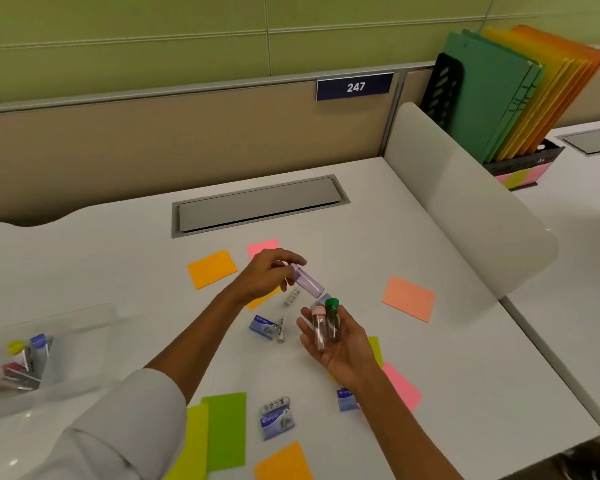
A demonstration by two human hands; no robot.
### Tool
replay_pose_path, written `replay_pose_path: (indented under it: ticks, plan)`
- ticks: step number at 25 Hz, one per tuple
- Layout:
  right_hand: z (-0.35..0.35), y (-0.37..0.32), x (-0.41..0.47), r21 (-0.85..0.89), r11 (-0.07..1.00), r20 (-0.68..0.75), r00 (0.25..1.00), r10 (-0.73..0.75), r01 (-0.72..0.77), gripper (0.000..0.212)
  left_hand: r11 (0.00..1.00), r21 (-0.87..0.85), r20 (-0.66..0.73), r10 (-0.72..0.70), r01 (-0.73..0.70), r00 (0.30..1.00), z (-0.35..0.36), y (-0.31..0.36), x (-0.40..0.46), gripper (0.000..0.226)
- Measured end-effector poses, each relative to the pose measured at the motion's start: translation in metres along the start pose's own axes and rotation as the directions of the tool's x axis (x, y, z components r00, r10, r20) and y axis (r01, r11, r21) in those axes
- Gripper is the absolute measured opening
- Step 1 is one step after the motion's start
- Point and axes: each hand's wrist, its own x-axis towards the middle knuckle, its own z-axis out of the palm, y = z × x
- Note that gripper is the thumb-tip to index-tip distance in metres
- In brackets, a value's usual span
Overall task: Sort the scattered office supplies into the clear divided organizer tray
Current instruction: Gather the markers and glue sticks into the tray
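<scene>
My left hand pinches a clear purple vial by its cap end, tilted above the desk. My right hand, palm up, holds two clear vials: one with a pink cap and one with a green cap. The clear divided organizer tray sits at the far left with a few small supplies inside. Blue staple boxes lie on the desk: one box just left of my right hand and another box near the front. A white staple strip lies under the purple vial.
Sticky notes are scattered about: orange, salmon, green, pink. A grey cable hatch is set into the desk behind. A white divider bounds the right side; a file rack with coloured folders stands beyond it.
</scene>
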Motion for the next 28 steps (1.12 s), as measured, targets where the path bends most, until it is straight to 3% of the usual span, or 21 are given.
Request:
replay_pose_path:
  ticks: [6, 13, 16, 19, 22, 24, 28]
  plan:
    - [0.023, 0.038, -0.002, -0.122, 0.988, 0.055, 0.993, 0.104, -0.097, 0.04, 0.996, 0.087, 0.03, -0.011, 0.009, 0.999, 0.001, -0.015, -0.067, 0.019]
    - [0.045, 0.087, -0.002, -0.273, 0.96, 0.129, 0.986, 0.101, -0.063, 0.047, 0.992, 0.122, -0.193, 0.036, -0.012, 0.98, -0.018, -0.047, -0.127, 0.016]
    - [0.063, 0.111, 0.004, -0.422, 0.907, 0.159, 0.986, 0.054, 0.018, 0.044, 0.993, 0.113, -0.373, 0.027, 0.017, 0.927, -0.042, -0.065, -0.156, 0.024]
    - [0.092, 0.145, 0.013, -0.592, 0.796, 0.187, 0.982, -0.021, 0.13, 0.045, 0.97, 0.238, -0.501, 0.086, 0.042, 0.861, -0.082, -0.09, -0.198, 0.047]
    - [0.127, 0.191, 0.022, -0.756, 0.598, 0.212, 0.964, -0.162, 0.267, 0.042, 0.903, 0.423, -0.475, 0.151, 0.074, 0.867, -0.128, -0.115, -0.251, 0.069]
    - [0.148, 0.223, 0.033, -0.806, 0.491, 0.237, 0.94, -0.246, 0.332, 0.028, 0.854, 0.509, -0.461, 0.171, 0.102, 0.871, -0.153, -0.131, -0.283, 0.078]
    - [0.191, 0.276, 0.058, -0.887, 0.183, 0.34, 0.867, -0.363, 0.424, 0.015, 0.784, 0.578, -0.53, 0.151, 0.226, 0.834, -0.185, -0.16, -0.335, 0.09]
